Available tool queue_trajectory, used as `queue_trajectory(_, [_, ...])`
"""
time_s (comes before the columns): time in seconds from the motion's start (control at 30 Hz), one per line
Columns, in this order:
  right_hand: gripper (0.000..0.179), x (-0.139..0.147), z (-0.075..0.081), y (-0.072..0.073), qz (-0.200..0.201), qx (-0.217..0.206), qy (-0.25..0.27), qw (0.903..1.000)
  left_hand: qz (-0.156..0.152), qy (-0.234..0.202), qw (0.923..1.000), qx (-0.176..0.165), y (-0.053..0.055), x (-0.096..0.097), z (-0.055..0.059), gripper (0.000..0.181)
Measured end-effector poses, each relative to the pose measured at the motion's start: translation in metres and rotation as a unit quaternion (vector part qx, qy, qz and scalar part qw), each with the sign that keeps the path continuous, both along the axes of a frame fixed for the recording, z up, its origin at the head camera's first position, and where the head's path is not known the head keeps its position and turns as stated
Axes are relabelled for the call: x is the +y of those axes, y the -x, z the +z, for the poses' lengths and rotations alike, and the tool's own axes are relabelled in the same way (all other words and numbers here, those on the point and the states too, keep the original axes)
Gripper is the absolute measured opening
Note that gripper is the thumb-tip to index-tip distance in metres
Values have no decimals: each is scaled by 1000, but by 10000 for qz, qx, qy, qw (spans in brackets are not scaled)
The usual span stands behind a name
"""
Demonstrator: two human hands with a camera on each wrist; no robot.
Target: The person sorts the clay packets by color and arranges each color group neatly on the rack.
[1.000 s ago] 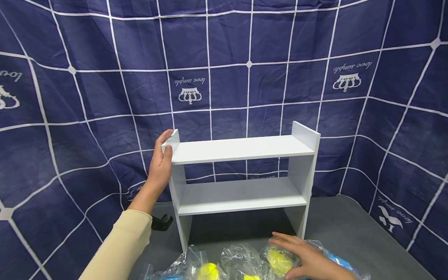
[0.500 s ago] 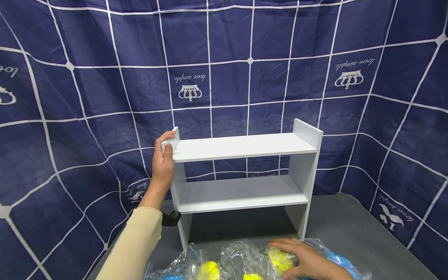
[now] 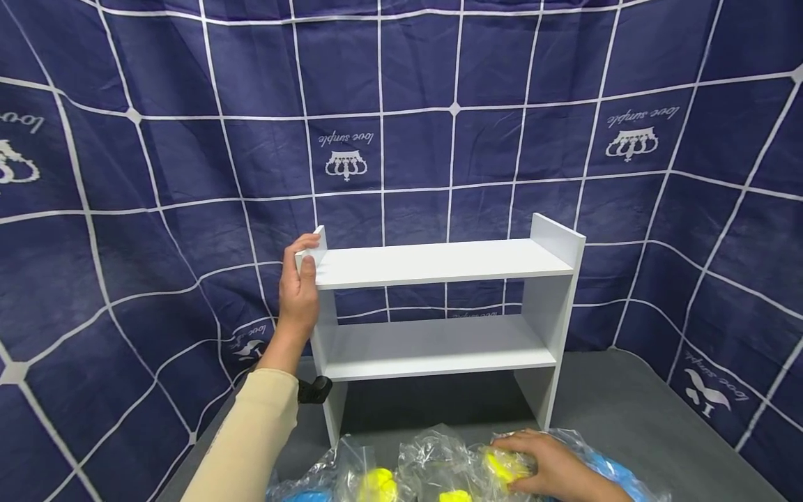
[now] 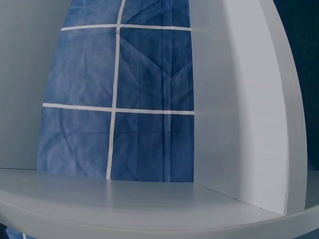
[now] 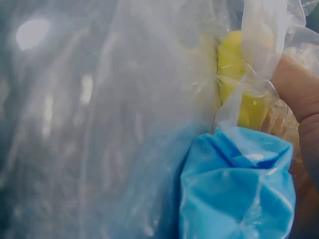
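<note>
A white two-tier shelf stands upright on the grey surface. My left hand grips the raised top of its left side panel, thumb in front and fingers over the outer edge. In the left wrist view the shelf's boards fill much of the picture; that hand's fingers are outside it. Low at the right, my right hand holds a clear plastic bag with a yellow thing inside, fingers on top and thumb in front. The right wrist view shows the thumb against this bag, close to a blue bundle in clear plastic.
More clear bags lie along the front, with yellow things and a blue one inside. Another blue bag lies right of my right hand. A navy gridded curtain hangs behind and at both sides.
My right hand has lowered onto the bagged yellow thing and its fingers have closed in around it. The left hand keeps its grip on the shelf; the head view has shifted slightly.
</note>
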State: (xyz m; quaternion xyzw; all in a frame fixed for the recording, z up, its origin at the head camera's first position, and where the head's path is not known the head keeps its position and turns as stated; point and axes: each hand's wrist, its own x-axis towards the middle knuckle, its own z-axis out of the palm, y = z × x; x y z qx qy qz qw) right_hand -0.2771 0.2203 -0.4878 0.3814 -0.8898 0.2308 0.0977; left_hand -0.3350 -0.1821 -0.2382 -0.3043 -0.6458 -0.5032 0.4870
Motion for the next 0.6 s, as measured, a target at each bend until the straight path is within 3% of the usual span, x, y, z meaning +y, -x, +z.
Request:
queue_trajectory(0.13, [52, -1, 1, -1, 18, 19, 193, 9998, -9, -17, 10000, 18, 0, -1, 0, 23])
queue_trajectory(0.3, [49, -1, 5, -6, 167, 395, 489, 9979, -76, 10, 10000, 39, 1, -2, -2, 23])
queue_trajectory(0.6, [51, -4, 46, -19, 109, -103, 693, 9975, -131, -29, 9999, 91, 2, -4, -1, 23])
